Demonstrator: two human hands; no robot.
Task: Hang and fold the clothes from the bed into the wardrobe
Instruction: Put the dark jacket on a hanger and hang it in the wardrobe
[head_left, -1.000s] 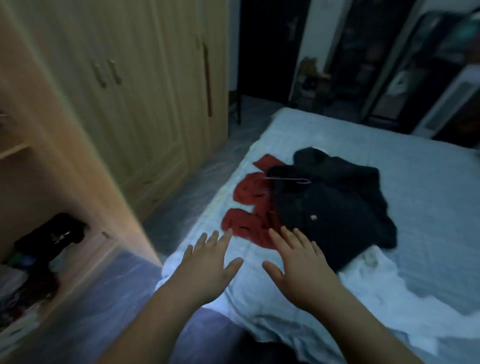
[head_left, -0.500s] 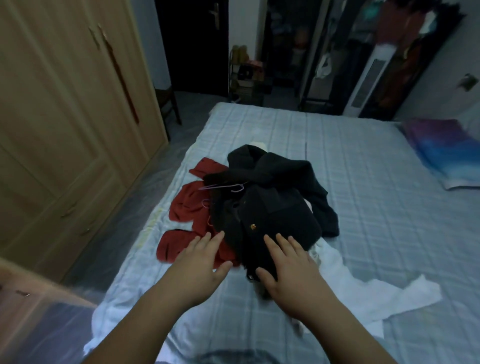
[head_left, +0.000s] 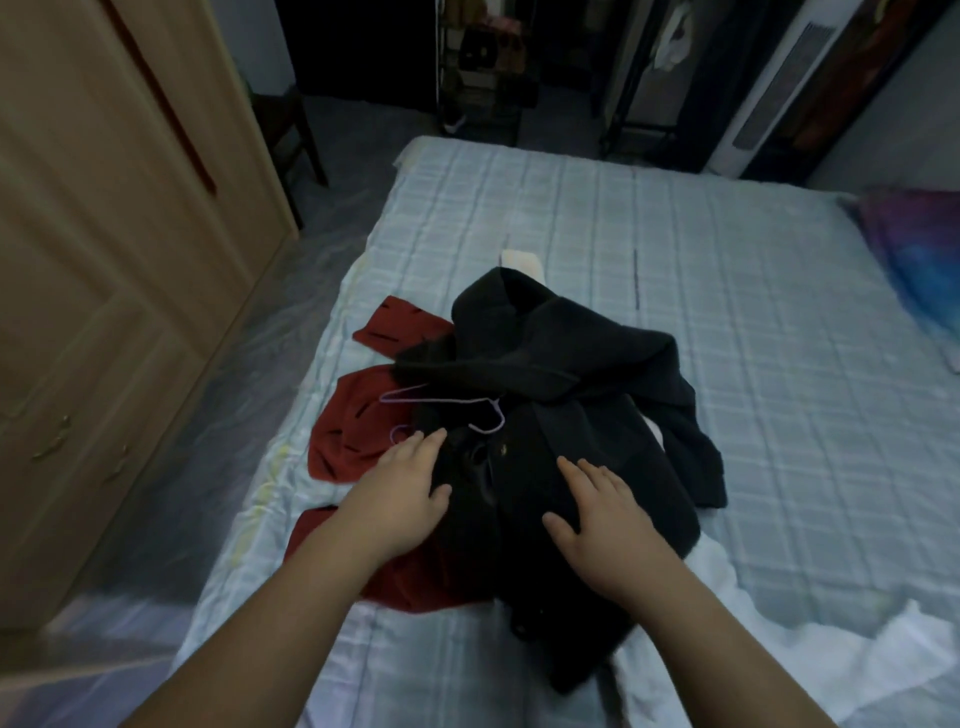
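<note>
Reaching hands (head_left: 402, 496) over black coat (head_left: 561, 395)

The bed (head_left: 727, 322) has a pale blue sheet with a check pattern. A red cloth (head_left: 358, 421) lies flat on the sheet, on the left side of the pile. A black coat (head_left: 561, 374) lies in a heap on the bed, partly on top of the red cloth. A thin purple hanger (head_left: 467, 408) rests on the coat. A white cloth (head_left: 779, 639) lies on the near right part of the bed, and the coat covers its edge. A blue and purple pillow (head_left: 919, 249) sits at the far right.
</note>
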